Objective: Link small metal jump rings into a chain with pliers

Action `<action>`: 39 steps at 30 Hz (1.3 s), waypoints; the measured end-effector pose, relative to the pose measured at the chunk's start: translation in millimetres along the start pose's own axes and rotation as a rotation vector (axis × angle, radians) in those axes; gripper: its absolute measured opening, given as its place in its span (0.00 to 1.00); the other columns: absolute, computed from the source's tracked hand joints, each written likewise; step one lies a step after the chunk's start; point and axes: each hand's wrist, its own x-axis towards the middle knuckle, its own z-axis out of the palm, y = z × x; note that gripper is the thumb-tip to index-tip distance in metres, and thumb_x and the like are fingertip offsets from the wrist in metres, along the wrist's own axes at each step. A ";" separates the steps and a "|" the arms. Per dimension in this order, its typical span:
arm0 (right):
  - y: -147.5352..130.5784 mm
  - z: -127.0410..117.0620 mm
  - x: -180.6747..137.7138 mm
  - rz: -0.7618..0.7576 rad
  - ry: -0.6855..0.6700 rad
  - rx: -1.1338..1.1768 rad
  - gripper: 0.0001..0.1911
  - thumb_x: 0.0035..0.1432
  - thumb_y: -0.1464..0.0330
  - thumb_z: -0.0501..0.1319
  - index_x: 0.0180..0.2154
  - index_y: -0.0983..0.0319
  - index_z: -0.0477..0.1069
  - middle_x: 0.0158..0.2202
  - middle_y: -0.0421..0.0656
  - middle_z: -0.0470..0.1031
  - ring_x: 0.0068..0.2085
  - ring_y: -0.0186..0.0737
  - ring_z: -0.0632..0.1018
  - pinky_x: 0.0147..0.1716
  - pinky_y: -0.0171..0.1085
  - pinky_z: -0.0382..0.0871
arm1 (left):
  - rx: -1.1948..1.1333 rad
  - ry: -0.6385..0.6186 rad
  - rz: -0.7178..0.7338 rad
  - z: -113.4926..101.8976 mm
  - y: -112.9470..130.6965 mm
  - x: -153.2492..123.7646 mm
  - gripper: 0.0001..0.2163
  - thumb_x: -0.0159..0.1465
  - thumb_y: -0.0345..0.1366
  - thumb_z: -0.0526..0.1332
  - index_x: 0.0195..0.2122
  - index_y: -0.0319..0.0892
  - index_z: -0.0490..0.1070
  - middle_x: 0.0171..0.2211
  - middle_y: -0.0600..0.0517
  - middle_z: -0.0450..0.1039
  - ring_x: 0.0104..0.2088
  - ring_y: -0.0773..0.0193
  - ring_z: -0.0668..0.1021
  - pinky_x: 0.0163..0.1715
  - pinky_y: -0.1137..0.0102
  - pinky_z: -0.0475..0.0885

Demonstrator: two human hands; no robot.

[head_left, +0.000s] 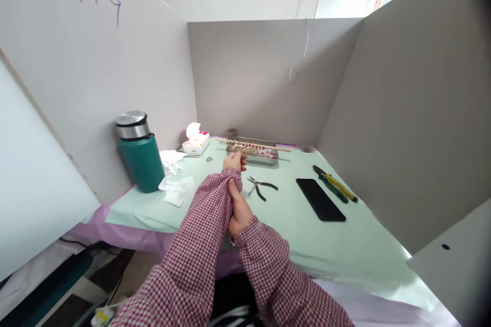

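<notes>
My left hand [235,161] reaches forward over the table, just in front of a metal tray [270,162] of beads. Its fingers are curled, and what they hold, if anything, is hidden. My right hand [240,210] is closed around the red-and-white checked sleeve [218,191] near my left wrist. Small pliers [263,185] with dark, red-marked handles lie spread on the table, right of my hands. A short chain [251,191] lies by their jaws. Across the tray rests a thin wooden stick [283,149] with beaded strands along it.
A green bottle [141,163], crumpled tissues [178,191] and a tissue pack [196,142] stand at the left. On the right lie a black phone [320,199] and large yellow-green pliers [335,185]. Grey panels [264,71] enclose the table [284,235]. A tape roll [231,133] sits behind the tray.
</notes>
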 end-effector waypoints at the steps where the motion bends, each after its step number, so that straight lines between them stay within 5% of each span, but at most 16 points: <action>1: -1.6 -0.7 3.7 -0.006 0.006 -0.003 0.26 0.46 0.55 0.62 0.44 0.64 0.68 0.40 0.47 0.74 0.43 0.44 0.74 0.44 0.44 0.67 | 0.093 0.002 0.012 0.2 -0.9 0.5 0.08 0.56 0.33 0.54 0.21 0.37 0.66 0.15 0.55 0.63 0.14 0.75 0.62 0.17 0.75 0.63; 5: 6.0 -2.4 2.9 -0.004 0.015 -0.025 0.26 0.46 0.54 0.62 0.43 0.65 0.69 0.42 0.47 0.73 0.43 0.42 0.74 0.45 0.42 0.67 | 0.208 -0.031 0.098 -2.8 -0.6 3.2 0.08 0.54 0.34 0.56 0.21 0.37 0.67 0.16 0.54 0.64 0.14 0.74 0.64 0.18 0.75 0.64; 11: 37.0 -12.8 -34.2 0.029 -0.048 -0.287 0.26 0.46 0.55 0.62 0.44 0.65 0.69 0.44 0.48 0.72 0.47 0.43 0.71 0.52 0.43 0.59 | -0.234 -0.006 0.042 -19.5 10.0 13.8 0.06 0.54 0.34 0.54 0.25 0.37 0.67 0.17 0.56 0.63 0.15 0.76 0.63 0.21 0.75 0.66; 13: 37.8 -17.7 -40.3 -0.013 -0.055 -0.469 0.25 0.45 0.56 0.62 0.43 0.65 0.71 0.45 0.47 0.72 0.50 0.44 0.69 0.55 0.43 0.54 | -0.225 0.062 0.025 -24.8 10.8 16.3 0.05 0.53 0.32 0.54 0.24 0.37 0.66 0.17 0.56 0.62 0.14 0.76 0.62 0.20 0.75 0.65; 17: 19.7 -11.7 -27.5 -0.064 -0.099 -0.489 0.25 0.44 0.58 0.64 0.44 0.62 0.70 0.46 0.44 0.71 0.51 0.43 0.68 0.56 0.43 0.53 | 0.091 0.165 0.139 -23.1 6.8 14.3 0.06 0.52 0.32 0.53 0.22 0.37 0.67 0.16 0.55 0.63 0.14 0.75 0.61 0.18 0.75 0.63; 23: 13.1 2.3 -6.7 -0.070 0.030 -0.196 0.24 0.44 0.61 0.64 0.43 0.64 0.69 0.45 0.45 0.72 0.46 0.42 0.72 0.48 0.41 0.64 | 0.602 -0.006 0.430 -12.9 -4.7 6.8 0.11 0.55 0.36 0.51 0.21 0.40 0.69 0.18 0.52 0.68 0.20 0.69 0.69 0.25 0.73 0.64; 27: 18.6 -18.8 -22.6 0.002 -0.089 -0.488 0.20 0.45 0.60 0.63 0.40 0.64 0.71 0.36 0.44 0.76 0.37 0.40 0.75 0.42 0.40 0.68 | 0.979 0.014 0.603 -24.6 -21.7 8.5 0.13 0.57 0.35 0.49 0.23 0.41 0.71 0.24 0.49 0.73 0.28 0.63 0.73 0.34 0.69 0.64; 32: -47.1 -34.0 -27.5 0.176 -0.382 -1.127 0.15 0.46 0.58 0.61 0.24 0.64 0.72 0.17 0.42 0.72 0.18 0.34 0.70 0.23 0.36 0.66 | 1.162 -0.298 0.556 -36.5 -48.6 9.1 0.08 0.54 0.35 0.55 0.26 0.41 0.73 0.25 0.48 0.74 0.28 0.61 0.73 0.32 0.70 0.65; 34: -84.2 -35.9 -15.9 -0.051 -0.228 -1.322 0.17 0.50 0.57 0.56 0.23 0.64 0.72 0.18 0.43 0.72 0.18 0.33 0.69 0.21 0.35 0.62 | 1.174 -0.359 0.551 -34.6 -56.3 5.5 0.07 0.52 0.38 0.58 0.26 0.41 0.73 0.24 0.48 0.73 0.27 0.62 0.73 0.31 0.71 0.65; 36: -112.4 -42.6 1.2 -0.377 0.082 -1.585 0.15 0.52 0.60 0.55 0.23 0.63 0.72 0.21 0.44 0.72 0.23 0.36 0.71 0.25 0.35 0.62 | 1.268 -0.387 0.530 -29.7 -61.4 1.0 0.10 0.50 0.42 0.60 0.27 0.41 0.73 0.26 0.48 0.73 0.28 0.61 0.73 0.32 0.70 0.65; 39: -126.1 -65.6 25.7 -0.442 0.402 -1.995 0.13 0.50 0.63 0.55 0.33 0.63 0.73 0.34 0.49 0.73 0.37 0.44 0.72 0.34 0.39 0.60 | 1.426 -0.373 0.494 -23.1 -65.6 -2.2 0.12 0.52 0.44 0.58 0.29 0.41 0.73 0.33 0.47 0.72 0.33 0.61 0.74 0.35 0.70 0.65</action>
